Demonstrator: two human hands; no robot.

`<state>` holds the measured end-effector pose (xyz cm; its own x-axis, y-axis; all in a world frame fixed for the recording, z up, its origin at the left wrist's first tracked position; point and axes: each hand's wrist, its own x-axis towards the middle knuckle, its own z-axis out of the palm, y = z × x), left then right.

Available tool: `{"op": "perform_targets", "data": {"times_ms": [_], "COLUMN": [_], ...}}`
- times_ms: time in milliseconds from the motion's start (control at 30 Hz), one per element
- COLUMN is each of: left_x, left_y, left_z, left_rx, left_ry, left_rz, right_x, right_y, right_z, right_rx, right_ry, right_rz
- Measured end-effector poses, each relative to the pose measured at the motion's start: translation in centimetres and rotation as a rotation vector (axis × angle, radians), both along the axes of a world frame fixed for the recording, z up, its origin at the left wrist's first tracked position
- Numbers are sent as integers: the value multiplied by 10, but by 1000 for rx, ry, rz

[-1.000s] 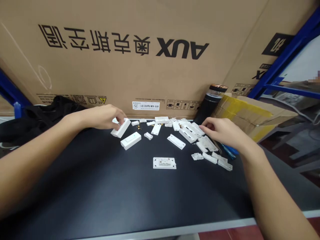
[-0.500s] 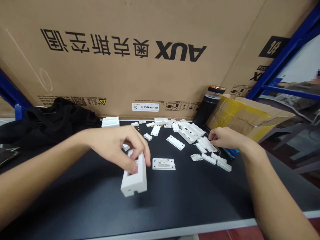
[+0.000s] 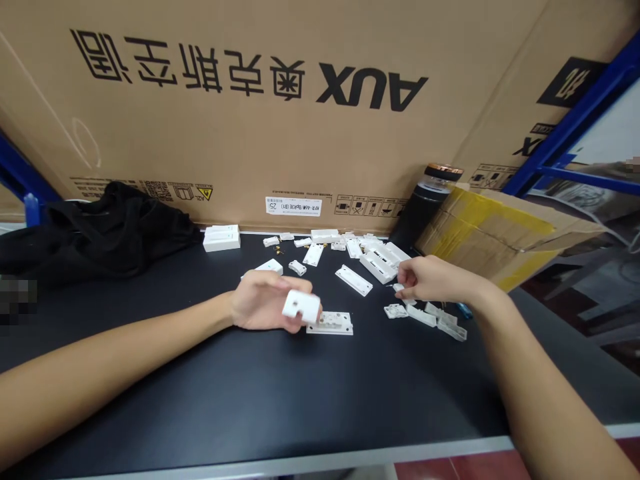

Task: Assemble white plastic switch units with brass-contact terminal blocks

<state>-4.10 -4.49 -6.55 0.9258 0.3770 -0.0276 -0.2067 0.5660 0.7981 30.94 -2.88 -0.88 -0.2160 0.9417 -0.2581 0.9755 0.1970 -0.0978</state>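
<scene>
My left hand [image 3: 270, 300] is closed around a white plastic housing [image 3: 301, 307], whose notched end with a small hole faces me. Just under and behind it, a flat white plate [image 3: 343, 323] with corner holes lies on the black table, a smaller part sitting on it. My right hand [image 3: 430, 279] is bent down over the loose parts at the right, thumb and fingers pinched at a small white plastic part [image 3: 399, 287]; most of that part is hidden. Close by lie a small white block [image 3: 395, 311] and clear-looking strips [image 3: 451, 329].
Several white plates and frames [image 3: 354, 280] are scattered toward the back. White boxes [image 3: 221, 238] and black cloth [image 3: 110, 217] lie left. A black bottle [image 3: 423, 213] and taped carton [image 3: 500, 230] stand right, before a large cardboard box [image 3: 225, 140]. A person is partly visible far right.
My left hand has turned the housing and moved it right and slightly up, so its end now faces me. My right hand has shifted slightly left over the loose parts.
</scene>
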Motion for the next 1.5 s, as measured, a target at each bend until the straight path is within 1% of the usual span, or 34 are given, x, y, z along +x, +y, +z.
{"op": "perform_targets", "data": {"times_ms": [33,100,200,267,433,500,600,700,800,867,933,1000,1033,1133,1233,1333,1400,1500], "left_x": [-1,-1,4,6,7,8,10,12,13,14,15,15,16,16,16,16,17,17], "left_y": [1,1,-3,-6,-6,-5,-5,-6,-7,-8,-8,-8,-9,-9,-10,-11,-12,-11], "left_z": [-1,-2,-4,-5,-4,-4,-4,-5,-5,-5,-4,-5,-6,-10,-11,-9,-7,-3], "left_rx": [-18,-2,56,57,25,28,82,159,219,246,286,350,381,400,360,382,414,477], "left_ry": [-18,-30,14,43,63,73,99,137,170,191,202,198,185,132,139,246,310,299], "left_rz": [46,121,211,267,320,360,426,449,477,516,566,610,628,667,676,663,646,586], "right_x": [-1,-1,-3,-5,-9,-9,-6,-4,-3,-2,-3,-6,-8,-21,-43,-68,-82,-93], "right_y": [1,2,1,0,0,0,2,3,2,1,-2,-5,-7,-15,-25,-32,-36,-37], "right_z": [-2,-4,-5,-6,-7,-7,-8,-8,-5,1,8,14,17,20,15,5,-1,-8], "right_rx": [10,29,51,71,89,83,80,79,75,76,118,197,230,248,244,235,188,164], "right_ry": [-9,-16,-34,-51,-63,-58,-55,-56,-42,-18,13,99,180,519,822,1048,1113,1045], "right_rz": [-7,-17,-21,-27,-33,-29,-36,-46,-47,-43,-47,-54,-51,12,120,262,348,406]}}
